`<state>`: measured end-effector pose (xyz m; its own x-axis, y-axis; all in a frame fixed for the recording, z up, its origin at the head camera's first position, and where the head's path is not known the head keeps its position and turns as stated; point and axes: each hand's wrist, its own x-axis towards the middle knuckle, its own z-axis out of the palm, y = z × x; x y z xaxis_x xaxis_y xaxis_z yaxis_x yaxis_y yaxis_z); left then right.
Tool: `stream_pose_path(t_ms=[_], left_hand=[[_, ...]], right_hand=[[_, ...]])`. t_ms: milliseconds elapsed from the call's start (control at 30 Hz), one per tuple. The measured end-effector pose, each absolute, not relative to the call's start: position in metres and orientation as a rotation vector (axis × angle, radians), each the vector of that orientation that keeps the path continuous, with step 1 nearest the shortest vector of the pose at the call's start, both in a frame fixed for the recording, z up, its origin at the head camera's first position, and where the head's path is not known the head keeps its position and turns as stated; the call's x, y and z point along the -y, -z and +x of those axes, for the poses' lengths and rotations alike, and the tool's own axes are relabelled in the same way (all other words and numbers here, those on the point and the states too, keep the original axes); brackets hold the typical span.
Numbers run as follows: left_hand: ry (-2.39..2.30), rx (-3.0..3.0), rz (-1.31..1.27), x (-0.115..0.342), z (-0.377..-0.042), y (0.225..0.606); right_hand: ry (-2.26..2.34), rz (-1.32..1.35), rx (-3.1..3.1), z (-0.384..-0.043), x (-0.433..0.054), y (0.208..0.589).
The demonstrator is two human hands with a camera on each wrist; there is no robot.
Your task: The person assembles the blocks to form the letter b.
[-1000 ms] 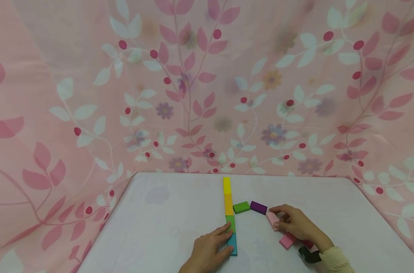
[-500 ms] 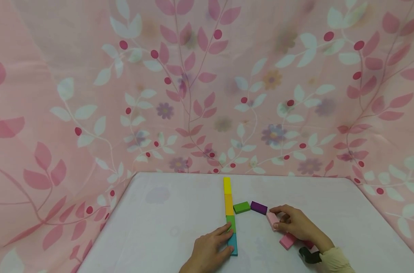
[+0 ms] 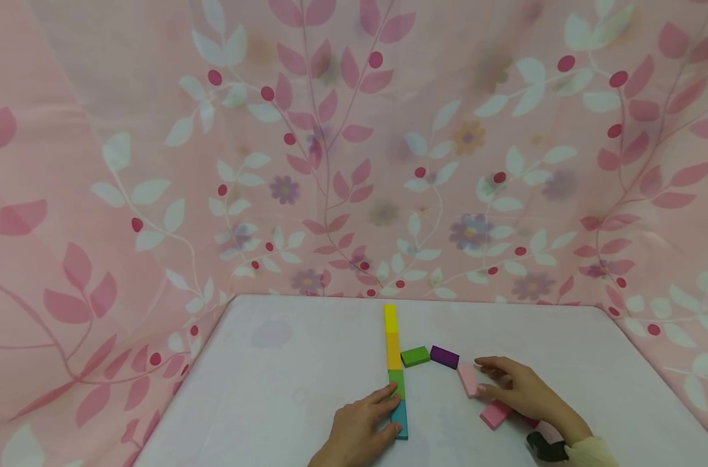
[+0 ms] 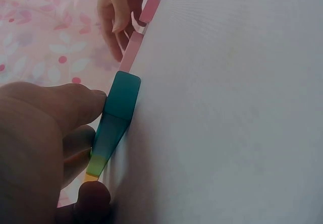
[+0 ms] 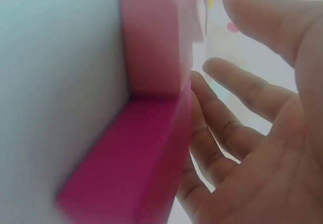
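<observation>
My left hand (image 3: 362, 425) rests on the near end of a straight row of blocks, fingertips on the light green block (image 3: 396, 379) and thumb on the teal block (image 3: 400, 421). The left wrist view shows the thumb right at the top of the teal block (image 4: 123, 93). My right hand (image 3: 520, 389) hovers beside the pale pink block (image 3: 468, 380), its fingers spread apart and holding nothing. Below that hand lie a pink block (image 3: 495, 414) and a magenta block (image 5: 121, 158), partly hidden in the head view.
The row continues away with an orange block (image 3: 393, 351) and a yellow block (image 3: 390, 318). A green block (image 3: 415, 356) and a purple block (image 3: 444, 357) curve off it to the right. All lie on a white table (image 3: 313, 363) before a floral pink curtain (image 3: 354, 143).
The right hand has let go of the pale pink block and shifted slightly right, fingers opening. The left hand keeps its place on the row.
</observation>
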<state>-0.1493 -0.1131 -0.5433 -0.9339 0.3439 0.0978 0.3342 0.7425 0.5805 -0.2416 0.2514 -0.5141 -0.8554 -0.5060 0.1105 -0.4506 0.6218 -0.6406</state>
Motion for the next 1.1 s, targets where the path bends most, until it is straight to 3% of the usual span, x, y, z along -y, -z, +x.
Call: stream_pose_path(t_ms=[400, 1100], left_hand=[[-0.944, -2.936, 0.573, 0.115, -0.148, 0.545], [-0.953, -2.940, 0.576, 0.113, -0.148, 0.545]], right_hand=[[1.072, -0.814, -2.768, -0.217, -0.280, 0.518], [1.079, -0.909, -2.819, -0.212, -0.285, 0.525]])
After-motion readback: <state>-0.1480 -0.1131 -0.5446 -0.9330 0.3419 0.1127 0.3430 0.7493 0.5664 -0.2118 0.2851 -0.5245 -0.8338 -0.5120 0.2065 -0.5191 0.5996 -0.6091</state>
